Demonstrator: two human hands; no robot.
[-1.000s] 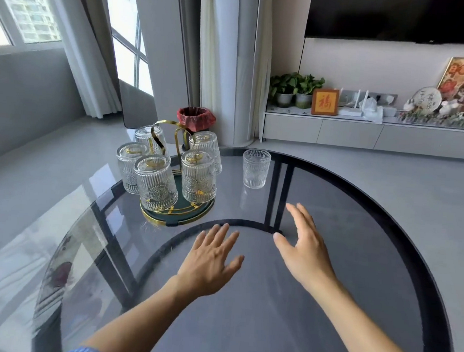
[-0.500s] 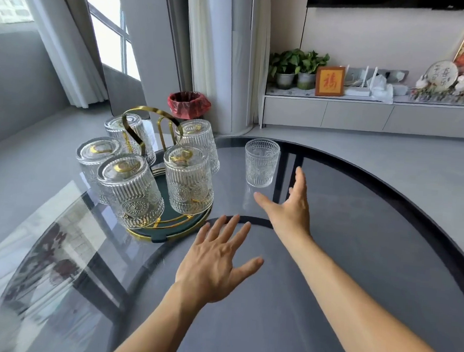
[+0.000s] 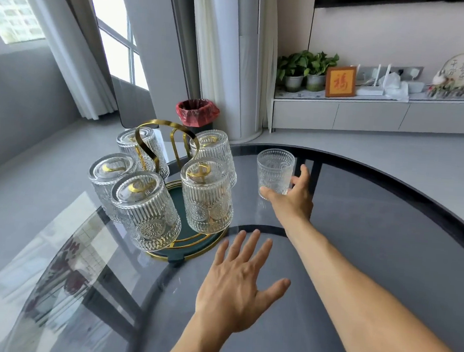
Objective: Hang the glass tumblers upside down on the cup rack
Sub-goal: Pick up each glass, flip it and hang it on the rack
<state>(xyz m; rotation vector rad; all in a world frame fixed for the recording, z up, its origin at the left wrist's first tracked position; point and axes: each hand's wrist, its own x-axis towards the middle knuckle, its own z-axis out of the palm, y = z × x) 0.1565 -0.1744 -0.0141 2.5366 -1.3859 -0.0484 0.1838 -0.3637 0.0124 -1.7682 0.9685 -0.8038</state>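
Observation:
A gold cup rack (image 3: 156,131) with a dark green round base stands on the dark glass table (image 3: 386,243). Several ribbed glass tumblers hang upside down on its pegs, the nearest one (image 3: 144,213) at the front left. One more tumbler (image 3: 274,169) stands upright on the table to the right of the rack. My right hand (image 3: 293,197) is spread around its near side, thumb at its base and fingers by its right wall, not closed on it. My left hand (image 3: 239,282) hovers flat and open over the table just in front of the rack.
The table's curved black edge (image 3: 418,196) runs behind and to the right of the upright tumbler. Beyond it on the floor stand a bin with a red liner (image 3: 197,112) and a low white cabinet (image 3: 369,114) with plants and ornaments.
My right hand has reached forward and arrived at the upright tumbler. The view has moved closer to the rack. My left hand stays open near the rack's front.

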